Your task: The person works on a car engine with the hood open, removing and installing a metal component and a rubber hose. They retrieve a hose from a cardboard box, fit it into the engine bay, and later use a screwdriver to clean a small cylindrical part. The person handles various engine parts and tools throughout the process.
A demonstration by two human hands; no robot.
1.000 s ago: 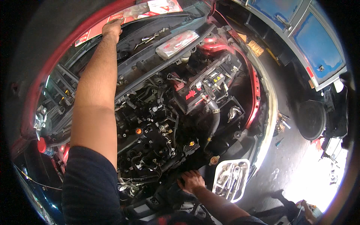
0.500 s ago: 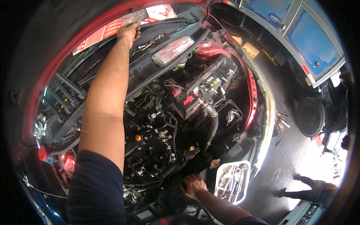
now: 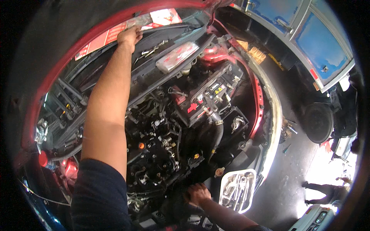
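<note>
My left hand (image 3: 130,37) reaches far across the engine bay to the base of the windshield. Its fingers are curled closed beside a red-and-white printed cardboard piece (image 3: 101,41) and a clear plastic wrapping; what they hold, if anything, is hidden. Near the front of the bay, my right hand (image 3: 199,194) rests on a dark part, its fingers bent and loosely apart, with the tips in shadow. Between the arms lies the exposed engine (image 3: 154,154), with an orange piece (image 3: 141,146) on top. Several metal tools (image 3: 155,49) lie on the cowl below my left hand.
A white tray of tools (image 3: 252,192) stands right of my right hand. Beyond the engine sit a battery (image 3: 211,92) and a wrapped package (image 3: 176,57). The red fender edge (image 3: 259,104) bounds the bay. Another person's legs (image 3: 322,192) show on the floor at right.
My left hand has shifted slightly left and down along the windshield base. My right hand has stayed in about the same place, while the view has tilted a little.
</note>
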